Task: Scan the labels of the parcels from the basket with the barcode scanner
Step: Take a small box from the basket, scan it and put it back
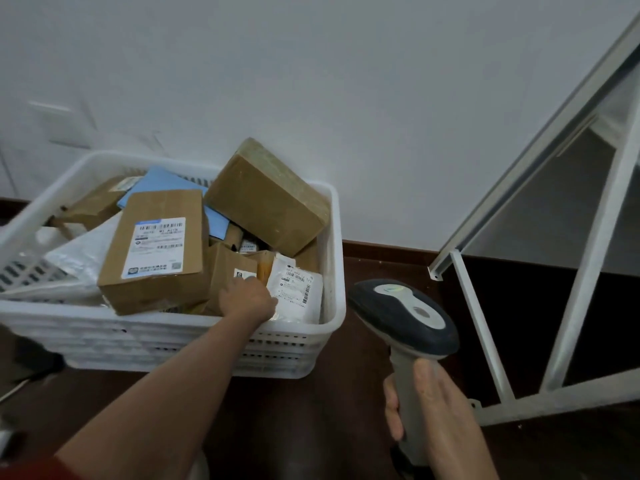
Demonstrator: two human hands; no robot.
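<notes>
Reaching over the near rim of the white basket (332,306), the left hand (247,299) stretches forward on a nearly straight arm, palm down, fingers dipping among the parcels at the basket's near right corner. Its fingertips touch a small brown box (228,268) and the edge of a white mailer bag (298,289) with a printed label; whether the fingers have closed on either one cannot be told, since they are hidden behind the knuckles.

Outside the basket, to its right and nearer the camera, the right hand (429,407) is wrapped firmly around the grey handle of the barcode scanner (403,317), held upright with its dark head tipped toward the basket's right wall but clear of it.

Inside the basket, a labelled cardboard box (156,251) lies tilted against the near wall left of the reaching hand, and a large plain box (266,199) leans on the far right rim, rising above it. Parcels fill the basket nearly to the brim, leaving little slack between them.

Right of the basket, dark floor (363,393) lies open up to a white metal frame (485,327); behind the basket stands a white wall (346,81).
</notes>
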